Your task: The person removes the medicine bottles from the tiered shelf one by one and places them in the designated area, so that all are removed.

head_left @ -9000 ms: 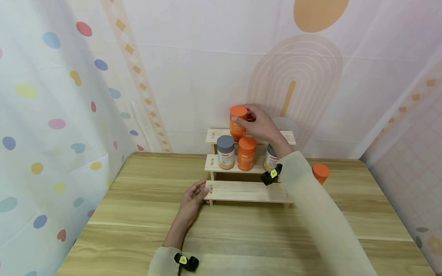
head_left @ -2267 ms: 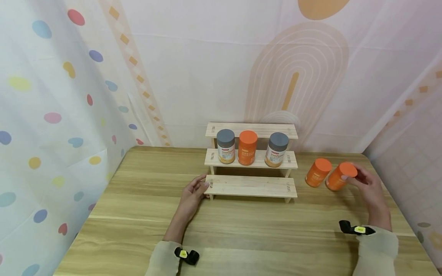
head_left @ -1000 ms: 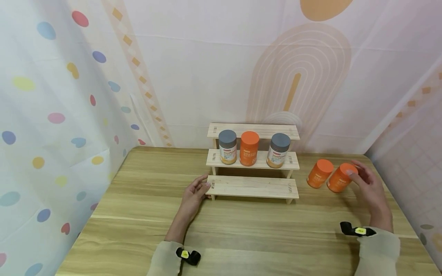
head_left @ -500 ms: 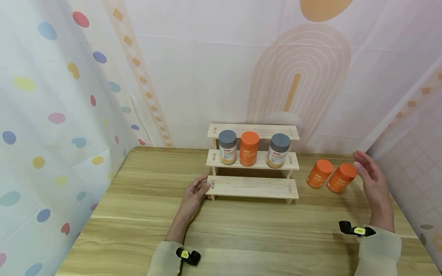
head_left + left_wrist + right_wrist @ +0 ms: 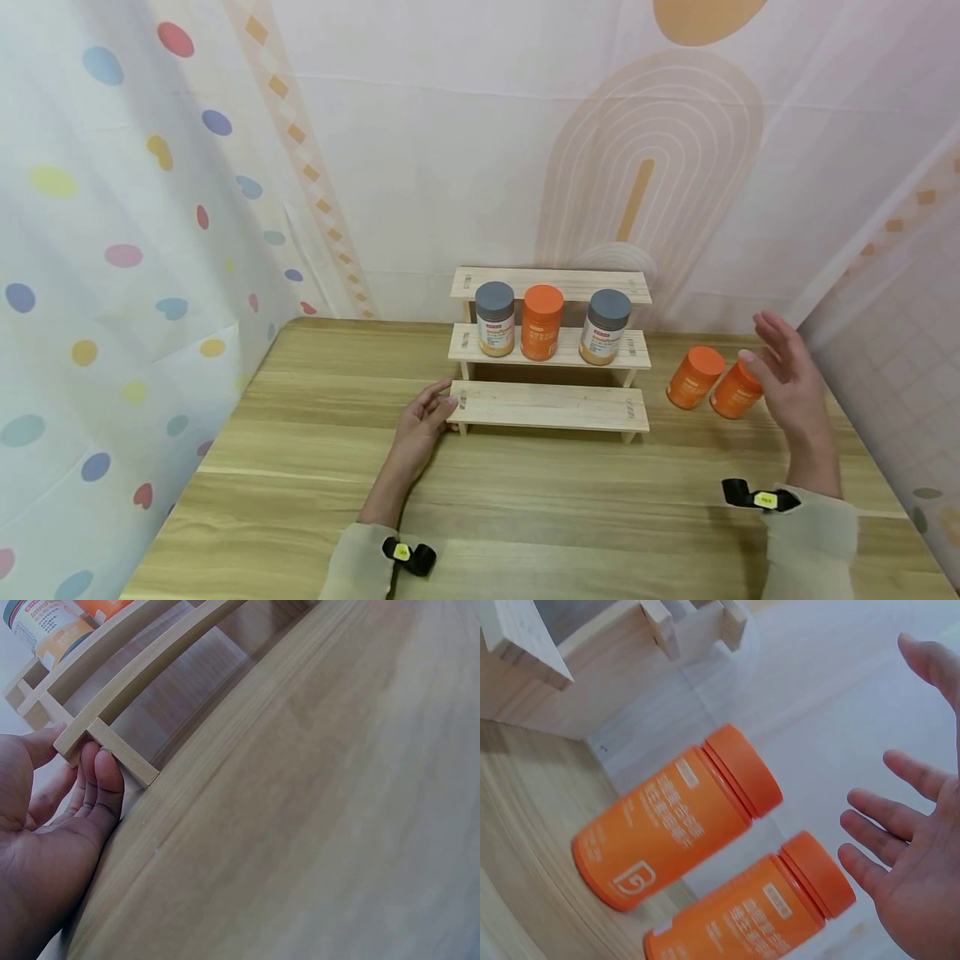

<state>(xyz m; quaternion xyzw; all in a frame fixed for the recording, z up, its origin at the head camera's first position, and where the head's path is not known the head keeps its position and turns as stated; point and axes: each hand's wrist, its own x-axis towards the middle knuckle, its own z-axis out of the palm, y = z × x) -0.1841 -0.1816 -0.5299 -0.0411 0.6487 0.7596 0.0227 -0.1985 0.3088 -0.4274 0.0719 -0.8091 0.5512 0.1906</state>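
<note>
So, head view first, and the right hand is relaxed, fingers and thumb apart, with two bright orange jars standing at its left on the table: the near orange jar just beside it, lid partly covered by the hand, and the far orange jar a little further off, in full sight. Both are plain cylinders, lid and body the same orange, pale print down the front. Across to the left hand, and that one is clamped on the wooden rack, thumb at the near end of the lowest board. Up beyond it, along the middle board: a grey-lidded jar, an orange-lidded jar, then a second grey-lidded jar, the grey pair wearing white labels above yellowish bases

Over to the left wrist view, and look what the head view hides: fingertips tucked under the board, right up by the leg. Above and past the hand, a jar's label and base, with a slice of orange next to it

And the right wrist view, where the orange pair gets its close-up: a groove beneath each wide lid, white characters, a bold white logo low on one body. Fingers fanned wide beside those lids, the lowest fingertip right by one edge; whether they touch, I cannot tell
</note>
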